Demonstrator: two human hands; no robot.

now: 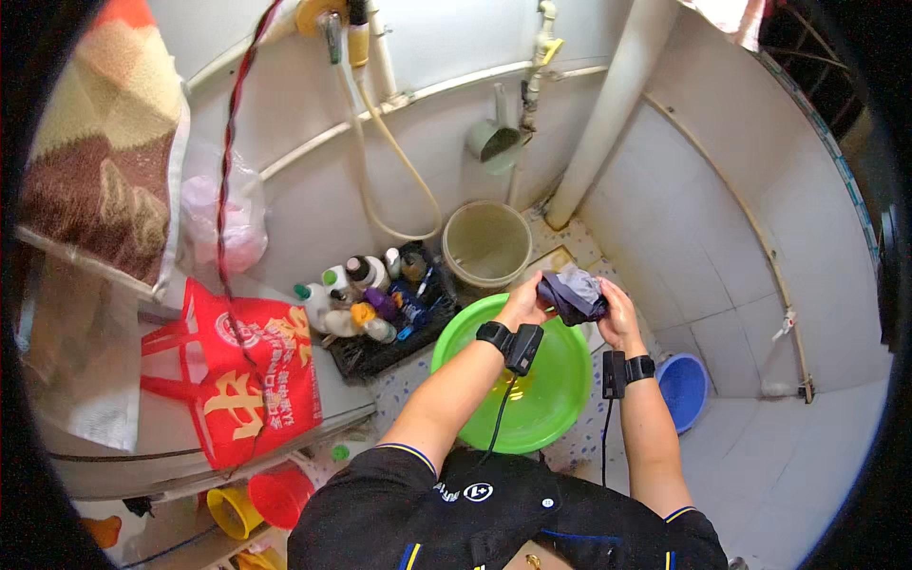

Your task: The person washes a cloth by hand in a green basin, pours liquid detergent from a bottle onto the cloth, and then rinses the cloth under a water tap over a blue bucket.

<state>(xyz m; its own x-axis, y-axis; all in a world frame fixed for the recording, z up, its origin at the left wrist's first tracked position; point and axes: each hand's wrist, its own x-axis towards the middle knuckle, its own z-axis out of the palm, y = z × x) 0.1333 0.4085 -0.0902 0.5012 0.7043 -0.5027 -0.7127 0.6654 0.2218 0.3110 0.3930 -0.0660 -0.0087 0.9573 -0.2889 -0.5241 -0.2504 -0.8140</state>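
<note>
Both of my hands grip a bunched dark grey-purple cloth [573, 293] just beyond the far right rim of a green basin. My left hand [525, 306] closes on its left side, and my right hand [619, 317] presses on its right side. The cloth is crumpled into a compact bundle with a paler grey patch on top. Some fingers are hidden behind it. Below my left forearm stands the wide bright green basin [560, 399], which seems to hold some liquid. Each wrist wears a black strap with a small box and a cable.
Beyond the green basin stands a pale bucket [486, 214]. A blue basin [682, 391] sits by the right wall. Left of the bucket, a black tray [356, 358] carries several bottles. A red bag [252, 380] is farther left. A dipper [494, 141] and hose [427, 204] hang at the wall.
</note>
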